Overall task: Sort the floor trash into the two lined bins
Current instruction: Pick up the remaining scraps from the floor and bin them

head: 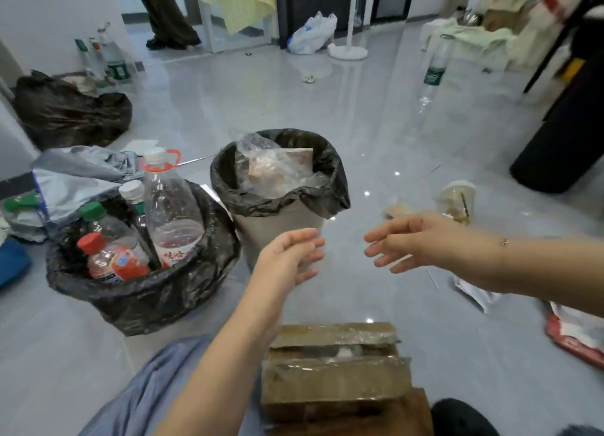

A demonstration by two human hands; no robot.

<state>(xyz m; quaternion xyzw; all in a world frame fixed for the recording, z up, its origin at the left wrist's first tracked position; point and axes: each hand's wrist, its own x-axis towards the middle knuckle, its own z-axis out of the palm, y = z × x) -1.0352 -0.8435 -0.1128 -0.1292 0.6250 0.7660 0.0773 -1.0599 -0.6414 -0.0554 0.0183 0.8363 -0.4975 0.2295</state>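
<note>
**Floor trash: handling assessment and obstructions**

We find both hands empty. The left hand (291, 256) hangs in front of the grey bin (277, 230) with its fingers loosely spread; the right hand (408, 243) reaches in from the right, fingers straight and apart. Neither touches anything.

Remaining trash lies on the floor (359, 109) toward its right edge. A clear plastic cup (456, 200) lies near the right hand; we judge it light, thin-walled and easily crushed, and it appears to hold residue, so we would take it round the body near the rim and keep it level. Beside it sits a small pale scrap (397, 210), too blurred to identify. Crumpled paper (474, 293) and a red-and-white wrapper (575, 334) lie below the right forearm; both look soft and weightless, suited to a pinch at any fold. A cardboard box (336, 370) lies at the near edge, stiff but light in our judgement, best held by opposite sides. An upright bottle (436, 66) stands well apart at the far right.

The black-lined bin (143, 285) at the left holds bottles (170, 207) and is nearly full. The grey bin, just beside it, holds clear film (274, 171) heaped to its rim.

Obstructions: the box sits between the person and the bins. A dark sack (72, 112) and further bottles (108, 56) lie at the far left.
</note>
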